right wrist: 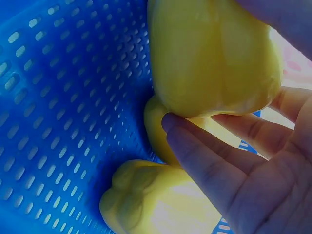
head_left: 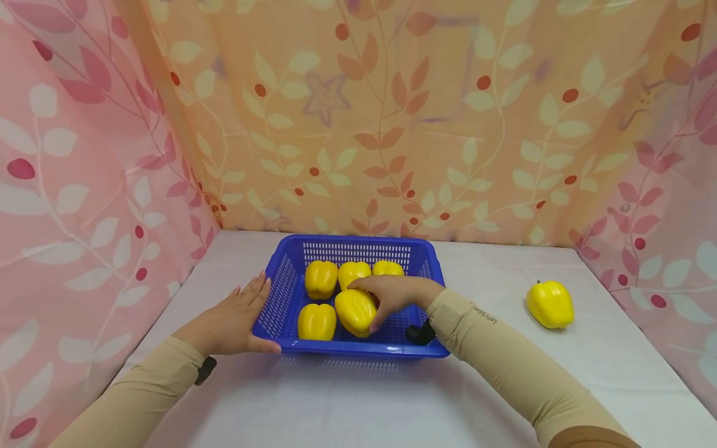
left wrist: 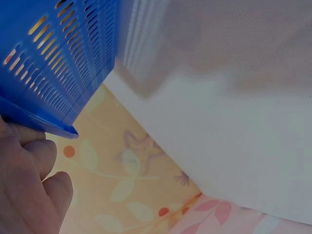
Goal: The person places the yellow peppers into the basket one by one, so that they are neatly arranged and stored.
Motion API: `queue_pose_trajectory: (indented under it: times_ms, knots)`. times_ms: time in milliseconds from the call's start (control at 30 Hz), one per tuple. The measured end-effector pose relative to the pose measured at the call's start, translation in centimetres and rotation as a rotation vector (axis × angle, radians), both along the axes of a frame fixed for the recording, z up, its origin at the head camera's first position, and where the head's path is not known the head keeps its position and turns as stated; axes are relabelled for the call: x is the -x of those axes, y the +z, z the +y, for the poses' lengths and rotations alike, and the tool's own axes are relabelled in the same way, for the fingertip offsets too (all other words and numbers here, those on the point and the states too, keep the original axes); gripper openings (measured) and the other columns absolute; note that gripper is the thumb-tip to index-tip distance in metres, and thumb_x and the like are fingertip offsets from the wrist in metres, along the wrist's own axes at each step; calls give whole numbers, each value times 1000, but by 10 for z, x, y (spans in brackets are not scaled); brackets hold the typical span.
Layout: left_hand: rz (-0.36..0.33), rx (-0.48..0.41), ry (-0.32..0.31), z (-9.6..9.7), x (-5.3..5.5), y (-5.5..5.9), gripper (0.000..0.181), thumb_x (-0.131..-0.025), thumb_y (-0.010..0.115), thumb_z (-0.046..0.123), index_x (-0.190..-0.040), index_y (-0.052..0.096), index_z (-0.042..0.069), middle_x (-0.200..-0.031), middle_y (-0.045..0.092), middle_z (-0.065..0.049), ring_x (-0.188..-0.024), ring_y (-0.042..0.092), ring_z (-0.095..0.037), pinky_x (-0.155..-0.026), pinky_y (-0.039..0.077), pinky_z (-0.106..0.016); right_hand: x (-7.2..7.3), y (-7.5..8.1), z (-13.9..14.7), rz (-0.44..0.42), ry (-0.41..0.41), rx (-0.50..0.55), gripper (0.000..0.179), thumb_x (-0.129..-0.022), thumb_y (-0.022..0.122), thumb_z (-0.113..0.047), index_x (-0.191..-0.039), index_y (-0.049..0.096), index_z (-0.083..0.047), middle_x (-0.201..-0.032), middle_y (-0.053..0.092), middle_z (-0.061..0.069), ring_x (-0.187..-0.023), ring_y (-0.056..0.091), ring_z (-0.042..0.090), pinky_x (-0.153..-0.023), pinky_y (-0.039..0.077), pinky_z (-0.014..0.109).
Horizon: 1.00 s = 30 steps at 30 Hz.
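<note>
My right hand [head_left: 392,295] grips a yellow bell pepper [head_left: 355,313] inside a blue perforated basket [head_left: 364,348], with the thumb on its near side. In the right wrist view the same pepper [right wrist: 214,58] sits between thumb and fingers, above other peppers. Several more yellow bell peppers lie in the basket: one front left [head_left: 317,322], one back left [head_left: 322,279], others along the back. My left hand [head_left: 238,317] rests against the basket's left side, fingers extended along the rim and thumb at the front corner.
Another yellow bell pepper [head_left: 551,304] lies on the white tabletop [head_left: 487,274] to the right of the basket. A dark object [head_left: 420,333] shows by my right wrist in the basket. Patterned cloth [head_left: 381,124] hangs behind and at both sides.
</note>
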State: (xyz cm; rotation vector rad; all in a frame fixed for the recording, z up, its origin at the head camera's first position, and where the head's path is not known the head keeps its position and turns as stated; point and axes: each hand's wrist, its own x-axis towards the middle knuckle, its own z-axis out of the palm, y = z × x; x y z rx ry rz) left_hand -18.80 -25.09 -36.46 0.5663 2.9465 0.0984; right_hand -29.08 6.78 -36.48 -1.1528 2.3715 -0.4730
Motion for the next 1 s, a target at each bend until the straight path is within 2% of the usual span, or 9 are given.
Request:
queue_pose_trajectory:
  times_ms: [333,533,800,1000]
  knots:
    - [14,-4,-14,-1,0,-2,124,-63,55,78,-144,11,-5,-151,4,-23,-138,7,-37,-107,11,-57,-3,-4,-2,-45,-9,-81,84,-66,81,-39,-137,40,-22,-130,47,-7,-109,44,10,-101,36,35]
    - [14,-7,-11,-1,0,-2,124,-63,55,77,-144,11,-5,-151,4,-23,-138,7,-37,-107,11,-57,-2,-6,-1,-45,8,-94,85,-66,81,-38,-138,38,-23,-132,46,-7,-111,43,11,-101,36,36]
    - [19,-8,-14,-2,1,-5,124,-63,55,78,-144,10,-5,-151,3,-22,-138,6,-37,-107,11,-57,-1,-6,0,-112,17,-145,90,-66,81,-33,-142,32,-23,-136,41,-8,-115,40,12,-105,32,38]
    - [20,-11,-18,-1,0,-4,124,-63,55,78,-144,11,-5,-151,4,-23,-138,7,-37,-107,11,-57,-1,-5,2,-124,31,-168,87,-67,81,-32,-140,35,-23,-125,47,-12,-108,43,9,-102,35,33]
